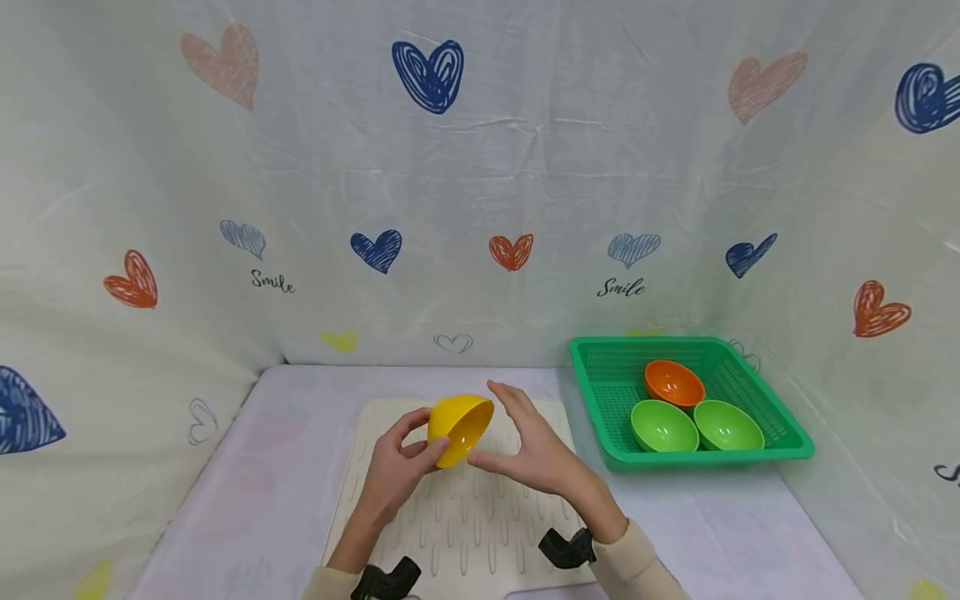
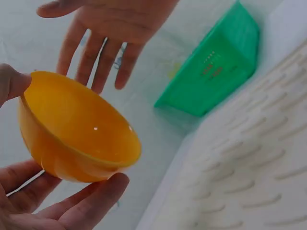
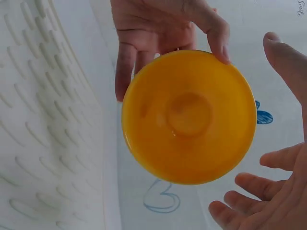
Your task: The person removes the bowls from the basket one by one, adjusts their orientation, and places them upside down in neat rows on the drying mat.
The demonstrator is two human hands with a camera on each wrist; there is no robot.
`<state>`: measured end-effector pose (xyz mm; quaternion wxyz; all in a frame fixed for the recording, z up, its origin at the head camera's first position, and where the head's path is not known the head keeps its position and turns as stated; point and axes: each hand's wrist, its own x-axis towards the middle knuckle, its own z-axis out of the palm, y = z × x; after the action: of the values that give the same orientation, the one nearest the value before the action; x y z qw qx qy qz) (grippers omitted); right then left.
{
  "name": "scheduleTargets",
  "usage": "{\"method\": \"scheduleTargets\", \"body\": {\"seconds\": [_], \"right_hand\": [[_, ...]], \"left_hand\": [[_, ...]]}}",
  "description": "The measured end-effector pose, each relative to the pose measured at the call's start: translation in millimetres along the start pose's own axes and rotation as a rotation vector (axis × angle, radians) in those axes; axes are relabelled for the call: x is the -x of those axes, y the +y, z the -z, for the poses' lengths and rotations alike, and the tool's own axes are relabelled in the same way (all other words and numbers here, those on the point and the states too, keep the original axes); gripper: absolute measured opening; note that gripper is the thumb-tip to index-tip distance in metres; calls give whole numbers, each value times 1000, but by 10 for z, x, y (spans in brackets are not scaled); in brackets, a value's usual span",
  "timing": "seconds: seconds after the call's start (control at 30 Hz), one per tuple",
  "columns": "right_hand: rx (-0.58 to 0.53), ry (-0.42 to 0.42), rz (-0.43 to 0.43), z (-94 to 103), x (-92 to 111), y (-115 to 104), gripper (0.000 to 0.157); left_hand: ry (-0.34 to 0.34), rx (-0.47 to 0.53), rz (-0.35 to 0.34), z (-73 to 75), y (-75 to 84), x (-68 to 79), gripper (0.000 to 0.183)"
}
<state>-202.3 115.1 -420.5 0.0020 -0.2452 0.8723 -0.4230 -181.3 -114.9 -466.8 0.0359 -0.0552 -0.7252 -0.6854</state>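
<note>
Pale ridged mat [image 1: 465, 517] lies closest in my head view, and just above it, the left hand [image 1: 401, 467] is pinching the yellow bowl [image 1: 459, 429], thumb at the rim, fingers behind. Bowl's held clear of the mat, tipped, its mouth toward the right hand [image 1: 536, 454], which I see spread, thumb apart from fingers, just beside it and not touching. Glossy wall, smooth round edge: I'd call it light, stiff plastic, hard to break but slick on the curve. Rim's where I'd take hold, thumb inside, fingers outside, no hard squeezing. Farther off, right: green basket [image 1: 712, 456], two green bowls [image 1: 664, 427] in front of an orange bowl [image 1: 675, 383]. Beyond everything, white sheeting [image 1: 322, 167] printed with hearts.
</note>
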Motion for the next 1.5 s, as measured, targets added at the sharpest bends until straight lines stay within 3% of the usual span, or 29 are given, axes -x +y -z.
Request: {"method": "scheduleTargets", "body": {"seconds": [0.1,0.2,0.4,0.5,0.6,0.83,1.1,1.23,1.37,1.5], "right_hand": [[-2,21,-6,7,-25,-23,101],[0,36,-4,1,-51,-28,106],[-26,15,-14,-41,-94,5,114],[-36,-14,-13,-76,-120,38,115],[-35,-41,-13,-112,-140,90,115],[22,-102,26,-184,-157,212,106],[47,-108,114,-198,-179,252,94],[37,-100,129,-219,-191,261,94],[35,-92,158,-278,-215,284,93],[50,-112,185,-383,-232,308,95]], "left_hand": [[35,-198,-132,26,38,-11,60],[25,-380,-315,52,60,-32,67],[-40,-600,-656,118,47,-92,74],[-60,-672,-762,153,29,-105,74],[-84,-715,-819,166,17,-116,75],[-117,-830,-833,156,-24,-89,75],[-124,-809,-829,173,-83,-84,77],[-94,-761,-732,195,-119,-84,92],[-80,-704,-563,221,-139,-77,112],[-105,-652,-381,248,-164,-59,113]]}}
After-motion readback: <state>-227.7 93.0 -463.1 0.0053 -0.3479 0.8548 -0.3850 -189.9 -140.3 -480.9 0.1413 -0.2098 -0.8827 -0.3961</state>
